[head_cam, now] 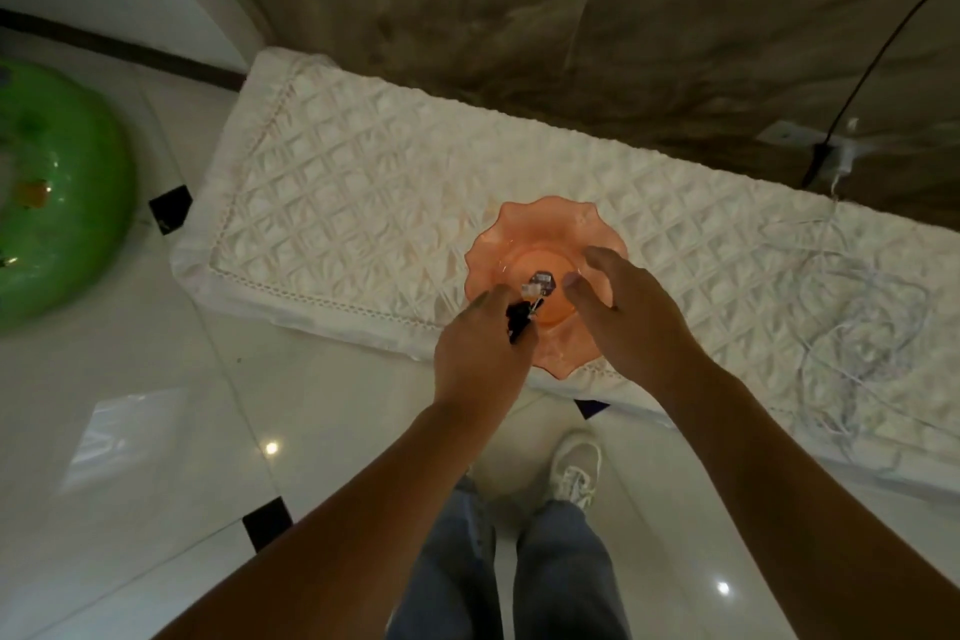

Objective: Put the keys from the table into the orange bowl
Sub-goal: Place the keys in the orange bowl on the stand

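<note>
Above the near edge of the table [363, 203], which is draped in a quilted white cloth, the orange bowl [530, 229] with its scalloped rim sits between both hands. Left hand [480, 353] pinches the keys [527, 301] at its fingertips: a dark fob hangs by the fingers, and the pale metal part reaches out over the bowl's hollow. Whether any part already touches the bottom cannot be told. Right hand [623, 312] hovers over the right side of the bowl, fingers loosely spread, holding nothing; it may be about to steady the rim. By this view the task is near its end: the keys are off the table and over the bowl, and only the release is left. A tangle of white cord [862, 327] lies on the cloth well to the right.
</note>
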The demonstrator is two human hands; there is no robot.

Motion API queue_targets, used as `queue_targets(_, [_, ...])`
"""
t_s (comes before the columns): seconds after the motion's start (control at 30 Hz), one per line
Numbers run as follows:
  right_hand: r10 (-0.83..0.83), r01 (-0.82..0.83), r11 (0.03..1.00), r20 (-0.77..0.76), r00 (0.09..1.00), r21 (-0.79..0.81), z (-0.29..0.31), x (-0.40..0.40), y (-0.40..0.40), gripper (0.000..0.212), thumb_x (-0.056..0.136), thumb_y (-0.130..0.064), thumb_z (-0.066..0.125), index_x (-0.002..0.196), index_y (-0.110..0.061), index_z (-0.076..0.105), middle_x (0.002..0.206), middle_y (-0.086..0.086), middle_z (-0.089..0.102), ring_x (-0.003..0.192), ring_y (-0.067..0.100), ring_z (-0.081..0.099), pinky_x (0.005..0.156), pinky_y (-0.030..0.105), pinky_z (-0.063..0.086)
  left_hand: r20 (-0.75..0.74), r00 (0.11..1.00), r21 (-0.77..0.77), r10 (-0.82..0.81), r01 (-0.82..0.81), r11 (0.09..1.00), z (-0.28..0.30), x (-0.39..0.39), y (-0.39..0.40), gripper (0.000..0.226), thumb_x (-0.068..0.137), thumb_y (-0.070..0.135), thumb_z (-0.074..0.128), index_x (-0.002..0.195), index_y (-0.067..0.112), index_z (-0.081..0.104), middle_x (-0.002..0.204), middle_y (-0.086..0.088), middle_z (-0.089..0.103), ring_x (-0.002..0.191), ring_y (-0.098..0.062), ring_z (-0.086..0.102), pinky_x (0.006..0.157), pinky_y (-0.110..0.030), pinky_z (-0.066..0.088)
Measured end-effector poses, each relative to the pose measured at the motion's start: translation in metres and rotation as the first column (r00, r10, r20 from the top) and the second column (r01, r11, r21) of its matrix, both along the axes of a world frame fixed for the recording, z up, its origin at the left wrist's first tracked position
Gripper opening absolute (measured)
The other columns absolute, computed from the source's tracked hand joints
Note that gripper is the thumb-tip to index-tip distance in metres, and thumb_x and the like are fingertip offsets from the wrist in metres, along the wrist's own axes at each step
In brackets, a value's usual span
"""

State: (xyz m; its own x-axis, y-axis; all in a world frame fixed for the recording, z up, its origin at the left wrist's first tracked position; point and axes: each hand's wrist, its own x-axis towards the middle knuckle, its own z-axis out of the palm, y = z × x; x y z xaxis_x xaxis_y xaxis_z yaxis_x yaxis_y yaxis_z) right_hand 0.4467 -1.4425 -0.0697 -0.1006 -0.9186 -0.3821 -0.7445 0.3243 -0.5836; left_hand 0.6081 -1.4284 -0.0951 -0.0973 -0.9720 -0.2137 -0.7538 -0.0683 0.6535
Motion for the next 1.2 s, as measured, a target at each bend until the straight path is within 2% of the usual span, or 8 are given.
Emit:
queue_targets(0.13, [0.013, -0.013, 1.000, 0.013, 1.000, -0.001, -0.025, -0.001, 0.006, 0.058, 0.093, -0.054, 0.041, 0.137, -0.017, 0.046, 0.125, 0.009, 0.059, 0.101, 0.021, 0.056, 0.076, 0.033, 0.039, 0.012, 1.000, 0.041, 0.011, -0.011, 0.999, -0.024, -0.006, -0.002, 0.010, 0.085, 0.027, 0.067, 0.090, 0.021, 0.061, 0.083, 0.006, 0.067, 0.071, -0.011, 0.061, 0.062, -0.025, 0.049])
queue_targets(0.3, [0.014, -0.015, 0.997, 0.017, 1.000, 0.080, -0.040, -0.005, 0.011, 0.057, 0.093, -0.054, 0.042, 0.138, -0.020, 0.042, 0.130, 0.009, 0.055, 0.116, 0.026, 0.050, 0.088, 0.041, 0.043, 0.091, 0.996, 0.053, -0.020, 0.016, 0.998, -0.039, -0.009, -0.009, 0.007, 0.085, 0.028, 0.065, 0.090, 0.022, 0.063, 0.080, 0.007, 0.069, 0.068, -0.012, 0.061, 0.056, -0.027, 0.048])
queue_targets(0.53, [0.007, -0.009, 0.996, 0.033, 0.999, 0.089, -0.051, -0.013, 0.011, 0.055, 0.093, -0.052, 0.043, 0.139, -0.021, 0.042, 0.131, 0.006, 0.054, 0.118, 0.024, 0.047, 0.085, 0.037, 0.038, 0.149, 0.988, 0.054, 0.034, -0.043, 0.998, -0.053, -0.018, -0.018, 0.013, 0.084, 0.035, 0.066, 0.085, 0.022, 0.065, 0.075, 0.007, 0.067, 0.065, -0.015, 0.058, 0.053, -0.026, 0.041])
queue_targets(0.63, [0.010, -0.012, 0.996, 0.031, 0.999, 0.084, -0.055, -0.016, 0.008, 0.055, 0.093, -0.052, 0.043, 0.139, -0.021, 0.041, 0.131, 0.005, 0.054, 0.119, 0.022, 0.045, 0.082, 0.034, 0.034, 0.252, 0.965, -0.011, -0.076, 0.082, 0.997, -0.059, -0.020, -0.025, 0.014, 0.087, 0.035, 0.061, 0.086, 0.022, 0.066, 0.073, 0.005, 0.066, 0.067, -0.017, 0.057, 0.054, -0.027, 0.040])
queue_targets(0.73, [0.023, -0.024, 0.998, 0.020, 1.000, 0.065, -0.063, -0.019, 0.004, 0.055, 0.094, -0.051, 0.043, 0.140, -0.021, 0.041, 0.132, 0.004, 0.054, 0.120, 0.021, 0.043, 0.081, 0.033, 0.032, 0.361, 0.912, -0.058, -0.197, 0.232, 0.971, -0.069, -0.023, -0.035, 0.020, 0.088, 0.038, 0.060, 0.088, 0.019, 0.067, 0.077, 0.001, 0.068, 0.072, -0.019, 0.056, 0.063, -0.030, 0.041])
queue_targets(0.83, [0.025, -0.026, 0.998, 0.025, 0.999, 0.057, -0.068, -0.020, 0.001, 0.055, 0.094, -0.052, 0.042, 0.140, -0.021, 0.041, 0.129, 0.004, 0.055, 0.116, 0.019, 0.043, 0.080, 0.033, 0.030, 0.412, 0.879, -0.065, -0.240, 0.291, 0.955, -0.077, -0.025, -0.042, 0.022, 0.089, 0.039, 0.058, 0.089, 0.018, 0.065, 0.081, 0.001, 0.069, 0.075, -0.020, 0.057, 0.068, -0.032, 0.037])
queue_targets(1.03, [0.026, -0.027, 0.998, 0.020, 0.999, 0.056, -0.075, -0.019, -0.004, 0.054, 0.092, -0.052, 0.043, 0.137, -0.022, 0.043, 0.127, 0.005, 0.056, 0.117, 0.022, 0.044, 0.080, 0.034, 0.031, 0.278, 0.944, -0.023, -0.181, 0.194, 0.981, -0.082, -0.027, -0.051, 0.021, 0.089, 0.034, 0.061, 0.103, 0.019, 0.060, 0.084, -0.004, 0.068, 0.075, -0.024, 0.061, 0.063, -0.032, 0.043])
queue_targets(1.2, [0.044, -0.045, 0.998, 0.022, 0.999, 0.040, -0.074, -0.017, -0.005, 0.054, 0.092, -0.051, 0.042, 0.136, -0.019, 0.044, 0.126, 0.007, 0.057, 0.117, 0.024, 0.045, 0.081, 0.035, 0.033, 0.224, 0.945, -0.109, -0.238, 0.267, 0.958, -0.080, -0.023, -0.044, 0.022, 0.091, 0.034, 0.056, 0.100, 0.014, 0.060, 0.088, -0.003, 0.066, 0.078, -0.024, 0.060, 0.069, -0.035, 0.046])
